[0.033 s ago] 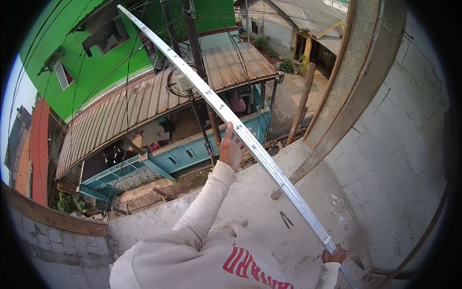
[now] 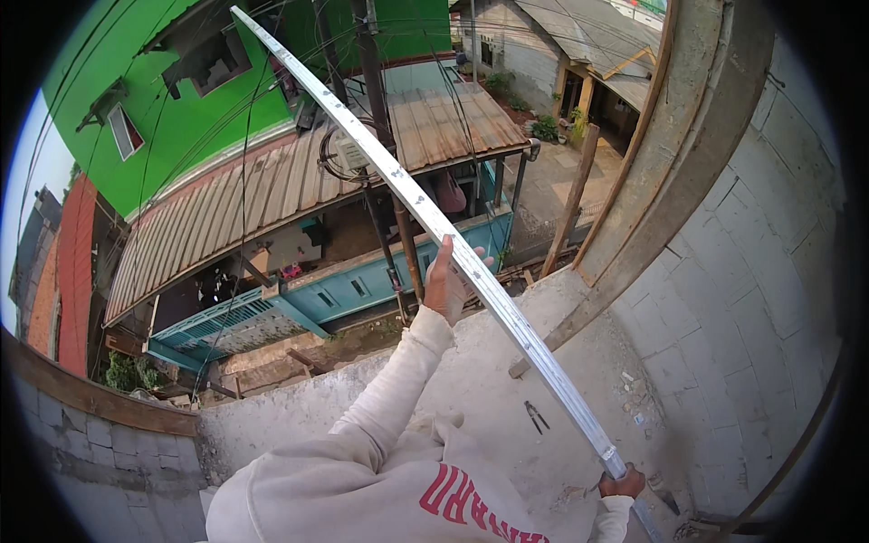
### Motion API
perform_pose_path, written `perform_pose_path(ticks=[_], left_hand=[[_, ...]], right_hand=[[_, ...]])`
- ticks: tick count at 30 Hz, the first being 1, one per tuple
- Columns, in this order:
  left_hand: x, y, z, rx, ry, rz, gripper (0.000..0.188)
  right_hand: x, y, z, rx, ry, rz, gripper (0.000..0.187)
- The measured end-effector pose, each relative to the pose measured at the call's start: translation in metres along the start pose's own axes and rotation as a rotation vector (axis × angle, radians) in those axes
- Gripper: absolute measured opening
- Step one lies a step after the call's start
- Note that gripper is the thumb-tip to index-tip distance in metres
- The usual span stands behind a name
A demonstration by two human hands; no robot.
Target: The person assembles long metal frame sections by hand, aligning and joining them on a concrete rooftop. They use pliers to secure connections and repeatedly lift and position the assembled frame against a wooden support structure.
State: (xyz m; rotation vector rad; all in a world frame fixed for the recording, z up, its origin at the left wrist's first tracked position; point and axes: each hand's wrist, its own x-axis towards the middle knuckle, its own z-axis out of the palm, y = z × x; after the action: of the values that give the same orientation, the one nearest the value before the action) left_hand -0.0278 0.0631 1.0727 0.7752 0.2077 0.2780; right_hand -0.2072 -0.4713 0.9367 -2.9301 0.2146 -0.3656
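Note:
A long silvery metal profile bar (image 2: 522, 328) slants across the view, from the far upper left down to the lower right. Dark smudges dot its upper face. My left hand (image 2: 441, 288) supports it near the middle, thumb up along the near side and fingers reaching beneath to the other side. Around its lower end my right hand (image 2: 622, 483) is closed in a grip; a short piece of the bar sticks out past the fist. A pair of dark pincers (image 2: 537, 417) lies on the concrete floor between my arms, apart from both hands.
Grey block walls (image 2: 724, 317) stand right and lower left. A wooden frame (image 2: 665, 195) rises at the right, with a wooden post (image 2: 572, 201) beside it. Beyond the floor's edge, lower down, are a corrugated roof (image 2: 272, 190), a utility pole (image 2: 373, 90) and overhead cables.
My left hand and the middle of the bar sit slightly farther right in the view. My right hand keeps its grip on the lower end, and the surroundings shift slightly.

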Motion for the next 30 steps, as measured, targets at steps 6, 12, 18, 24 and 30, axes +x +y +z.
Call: perform_pose_path(ticks=[6,12,18,24,30], left_hand=[[-0.009,-0.044,-0.019,0.078,0.325,0.093,0.081],[-0.023,-0.037,-0.064,0.079,0.352,0.055,0.049],[-0.055,-0.022,-0.092,0.22,0.33,-0.023,0.05],[-0.12,-0.057,-0.09,0.305,0.28,-0.223,0.06],[-0.199,-0.121,-0.083,0.322,0.301,-0.279,0.068]], right_hand=[[0.001,-0.078,0.025,0.006,-0.052,0.012,0.024],[-0.014,-0.124,0.034,0.039,-0.21,0.019,0.027],[-0.035,-0.113,0.045,0.006,-0.147,-0.03,0.026],[-0.056,-0.036,0.058,-0.147,-0.17,-0.111,0.023],[-0.093,0.087,0.062,-0.037,0.133,-0.371,0.022]])
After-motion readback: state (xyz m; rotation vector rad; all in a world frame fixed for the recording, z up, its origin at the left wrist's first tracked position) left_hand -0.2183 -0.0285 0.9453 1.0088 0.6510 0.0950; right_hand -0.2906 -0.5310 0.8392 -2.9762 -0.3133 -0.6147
